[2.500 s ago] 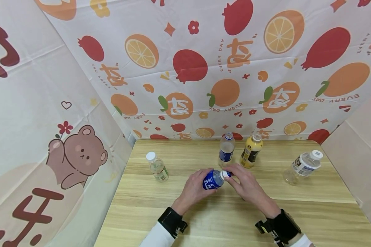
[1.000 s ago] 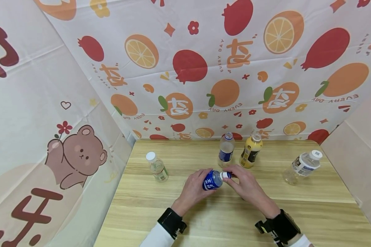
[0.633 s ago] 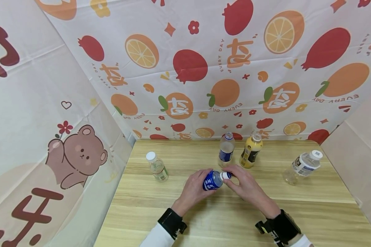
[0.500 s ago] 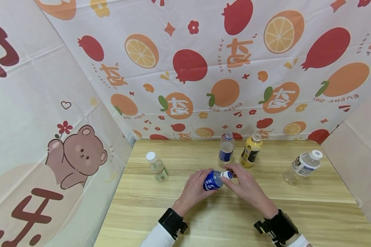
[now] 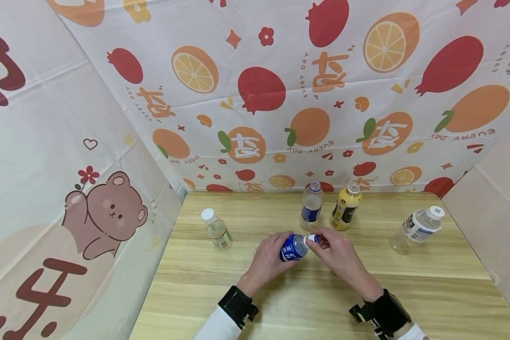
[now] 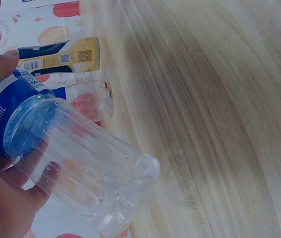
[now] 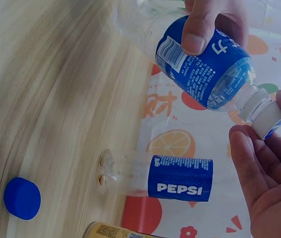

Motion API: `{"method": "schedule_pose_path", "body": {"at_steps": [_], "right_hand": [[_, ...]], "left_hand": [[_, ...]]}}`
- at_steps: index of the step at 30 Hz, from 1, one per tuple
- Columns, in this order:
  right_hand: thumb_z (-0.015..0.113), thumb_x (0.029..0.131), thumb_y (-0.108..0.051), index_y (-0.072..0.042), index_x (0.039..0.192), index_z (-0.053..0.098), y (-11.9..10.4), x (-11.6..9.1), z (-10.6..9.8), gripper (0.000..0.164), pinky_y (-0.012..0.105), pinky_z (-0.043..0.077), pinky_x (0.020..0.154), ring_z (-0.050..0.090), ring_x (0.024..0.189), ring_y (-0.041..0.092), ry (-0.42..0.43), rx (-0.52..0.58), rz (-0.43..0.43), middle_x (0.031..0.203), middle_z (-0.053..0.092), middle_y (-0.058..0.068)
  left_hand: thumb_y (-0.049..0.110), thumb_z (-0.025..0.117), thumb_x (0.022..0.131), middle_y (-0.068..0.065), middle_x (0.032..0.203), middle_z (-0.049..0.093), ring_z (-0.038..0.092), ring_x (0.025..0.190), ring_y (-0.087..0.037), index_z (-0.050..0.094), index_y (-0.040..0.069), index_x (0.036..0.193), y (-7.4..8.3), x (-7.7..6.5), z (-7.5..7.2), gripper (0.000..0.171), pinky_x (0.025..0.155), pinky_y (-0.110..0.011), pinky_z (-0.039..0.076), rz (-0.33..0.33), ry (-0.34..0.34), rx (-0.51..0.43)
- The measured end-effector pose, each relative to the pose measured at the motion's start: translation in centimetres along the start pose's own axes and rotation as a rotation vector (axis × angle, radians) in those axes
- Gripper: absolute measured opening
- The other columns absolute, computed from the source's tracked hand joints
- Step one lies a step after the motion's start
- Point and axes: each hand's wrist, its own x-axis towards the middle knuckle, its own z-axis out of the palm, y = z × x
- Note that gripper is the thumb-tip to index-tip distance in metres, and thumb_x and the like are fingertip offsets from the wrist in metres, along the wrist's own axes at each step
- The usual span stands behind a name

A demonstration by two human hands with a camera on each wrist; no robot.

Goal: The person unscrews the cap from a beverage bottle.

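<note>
blue-labelled bottle [image 5: 292,248] is held tilted over a pale wood-grain table [image 5: 323,297], near its middle; whether the base touches the wood i cannot tell; the room, left to right, is a side cloth [image 5: 46,118] printed with a brown bear, a back cloth [image 5: 212,111] of oranges and red fruit, and a pale panel [image 5: 497,226] at three o'clock.

in the head view the bottle's neck points between two and three o'clock, its long axis slanting, cap end higher; the left hand [image 5: 268,257] is wrapped round the label, fingers clamped on the bottle; the right hand [image 5: 339,254] pinches the white cap [image 7: 267,120] between thumb and fingertips.

around the held bottle, left to right: a small clear bottle [image 5: 218,230] between nine and ten o'clock, white-topped, green on its label; a pepsi bottle [image 5: 310,213] at one; a yellow bottle [image 5: 343,210] at two; a ribbed clear bottle [image 5: 416,231] near three, its print too small to read; a blue cap [image 7: 22,198] lies on the wood in the right wrist view.

readable writing: "500ml" and white chinese characters on the blue label; "pepsi"; "every day" on the back cloth.
</note>
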Motion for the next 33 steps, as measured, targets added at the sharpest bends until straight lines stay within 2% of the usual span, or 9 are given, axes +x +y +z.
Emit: {"method": "schedule_pose_path", "body": {"at_steps": [10,13,19,29,33], "right_hand": [[0.078,0.093,-0.010,-0.002,0.116,0.070,0.7,-0.2,-0.8,0.025,0.028,0.062,0.074,0.067,0.086,0.012,0.047,0.007,-0.049,0.098,0.069,0.000],[0.078,0.094,-0.013,-0.002,0.117,0.070,1.2,-0.3,-0.9,0.027,0.029,0.062,0.075,0.066,0.086,0.011,0.040,-0.015,-0.032,0.099,0.069,-0.001],[0.080,0.093,-0.018,-0.005,0.115,0.073,2.2,-0.6,-0.5,0.026,0.034,0.062,0.074,0.067,0.087,0.011,0.028,-0.084,-0.054,0.099,0.070,-0.002],[0.082,0.090,-0.023,-0.004,0.123,0.070,3.8,-1.4,0.8,0.040,0.041,0.061,0.081,0.069,0.095,0.016,-0.067,-0.144,-0.005,0.106,0.073,0.003],[0.086,0.086,-0.021,-0.003,0.122,0.071,4.8,-2.0,1.5,0.042,0.042,0.061,0.085,0.070,0.098,0.020,-0.106,-0.175,-0.018,0.111,0.074,0.007]], "left_hand": [[0.032,0.094,0.076,-0.008,0.131,0.066,0.065,0.117,-0.024,0.056,0.013,0.144,-0.6,-0.2,0.1,0.080,0.100,-0.044,0.054,-0.026,0.022,-0.015],[0.031,0.094,0.076,-0.008,0.131,0.067,0.066,0.115,-0.025,0.056,0.013,0.144,-0.7,-0.3,-0.1,0.080,0.099,-0.045,0.055,-0.042,0.027,-0.024],[0.032,0.093,0.078,-0.008,0.132,0.066,0.065,0.116,-0.026,0.055,0.014,0.145,-0.9,-0.4,-0.3,0.080,0.099,-0.046,0.055,-0.086,0.021,-0.040],[0.030,0.093,0.078,-0.009,0.132,0.066,0.065,0.116,-0.027,0.055,0.011,0.144,-1.1,-0.5,-0.6,0.078,0.098,-0.048,0.055,-0.090,0.036,-0.072],[0.030,0.093,0.078,-0.008,0.132,0.066,0.065,0.116,-0.027,0.055,0.011,0.144,-1.2,-0.6,-0.6,0.079,0.098,-0.047,0.055,-0.091,0.040,-0.090]]}}
